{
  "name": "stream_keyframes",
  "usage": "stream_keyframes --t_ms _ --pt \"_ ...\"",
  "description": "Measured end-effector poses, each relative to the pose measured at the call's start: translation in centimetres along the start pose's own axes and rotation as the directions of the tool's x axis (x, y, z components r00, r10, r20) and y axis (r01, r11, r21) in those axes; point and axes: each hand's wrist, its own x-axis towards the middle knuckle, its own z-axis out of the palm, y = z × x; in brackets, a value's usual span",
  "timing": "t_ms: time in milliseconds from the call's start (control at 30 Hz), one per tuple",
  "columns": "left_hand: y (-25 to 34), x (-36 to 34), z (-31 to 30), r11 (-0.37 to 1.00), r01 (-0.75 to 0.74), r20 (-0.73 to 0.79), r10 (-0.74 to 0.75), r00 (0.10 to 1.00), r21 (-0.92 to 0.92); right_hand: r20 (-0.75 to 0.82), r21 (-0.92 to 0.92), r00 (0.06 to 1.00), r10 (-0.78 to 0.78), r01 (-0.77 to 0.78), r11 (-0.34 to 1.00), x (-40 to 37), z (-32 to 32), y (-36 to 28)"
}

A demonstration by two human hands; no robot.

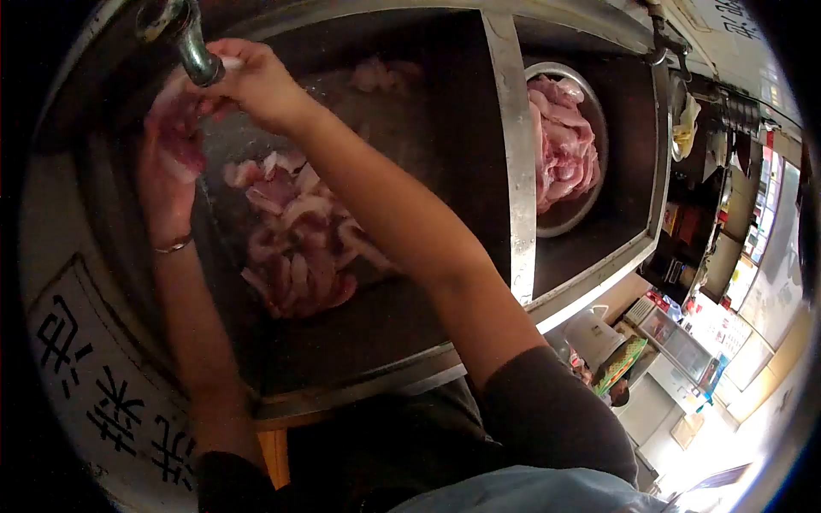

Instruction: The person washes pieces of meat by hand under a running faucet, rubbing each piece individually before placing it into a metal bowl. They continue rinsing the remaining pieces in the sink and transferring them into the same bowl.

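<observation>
Currently | left hand, right hand: fingers clamped on slick, limp meat | metal tap

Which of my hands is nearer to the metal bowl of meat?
Right. Your right hand is beside the tap, across the sink divider from the metal bowl; your left hand is farther away, also across the divider.

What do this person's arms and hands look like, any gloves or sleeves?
The left hand and right hand are ungloved. A thin, shiny band circles the left wrist; the right wrist is bare. The right sleeve is dark and short, ending above the elbow; the left sleeve is dark too.
</observation>
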Motion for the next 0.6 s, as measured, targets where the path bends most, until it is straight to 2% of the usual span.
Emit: stream_keyframes --t_ms 67,100,133,167,200,233,267,300,367,400,467,500,567,600 --pt "-0.2 -0.5 0.4 0.927 -0.164 0.221 0.091 0.971 0.336 -0.16 0.225 0.984 0.084 -0.046 0.973 -0.2 0.5 -1.0" --pt "-0.4 -0.5 -0.2 0.928 -0.158 0.218 0.086 0.972 0.337 -0.163 0.228 0.983 0.088 -0.049 0.972 -0.3 0.8 -0.8" --pt "-0.6 -0.6 -1.1 0.779 -0.259 0.261 0.126 0.957 0.571 -0.146 0.152 0.986 0.082 -0.059 0.987 -0.3 1.4 -0.5" --pt "-0.6 -0.7 -1.8 0.561 -0.347 0.32 0.15 0.935 0.752 -0.127 0.073 0.989 0.071 -0.062 0.995 -0.4 1.8 -0.3" --pt "-0.9 -0.6 -1.2 0.567 -0.349 0.324 0.149 0.934 0.746 -0.131 0.065 0.989 0.072 -0.064 0.996 -0.6 1.6 -0.5" --pt "-1.3 -0.5 -0.6 0.553 -0.34 0.302 0.162 0.939 0.761 -0.141 -0.241 0.99 -0.027 -0.007 0.97 -0.7 1.5 -0.8" --pt "-1.4 -0.6 -0.1 0.533 -0.325 0.276 0.171 0.946 0.781 -0.121 -0.517 0.985 -0.123 0.043 0.855 -0.8 1.5 -1.0" --pt "-1.4 -0.7 0.8 0.513 -0.31 0.251 0.182 0.951 0.801 -0.122 -0.517 0.985 -0.123 0.042 0.855 -0.9 1.3 -1.3" --pt "-1.6 -0.8 2.4 0.469 -0.281 0.206 0.205 0.957 0.838 -0.2 -0.681 0.94 -0.275 0.068 0.729 -0.9 0.7 -2.0" --pt "-1.9 -0.8 3.1 0.469 -0.281 0.208 0.201 0.957 0.837 -0.204 -0.681 0.939 -0.275 0.065 0.729 -1.0 0.8 -2.4" --pt "-2.4 -0.7 4.7 0.789 -0.198 0.09 0.179 0.98 0.582 -0.36 -0.431 0.918 -0.167 -0.005 0.902 -1.3 1.2 -3.0" --pt "-2.7 -0.6 5.4 0.899 -0.151 0.036 0.149 0.988 0.411 -0.363 -0.43 0.917 -0.167 -0.005 0.903 -1.3 1.5 -2.4" --pt "-3.1 -0.3 6.2 0.998 -0.058 -0.048 0.058 0.997 0.018 -0.349 -0.492 0.834 -0.427 0.224 0.841 -1.1 2.2 -0.4" --pt "-3.2 -0.1 6.2 0.998 -0.055 -0.046 0.055 0.997 0.019 -0.238 -0.697 0.796 -0.556 0.258 0.669 -1.7 2.2 -1.0"
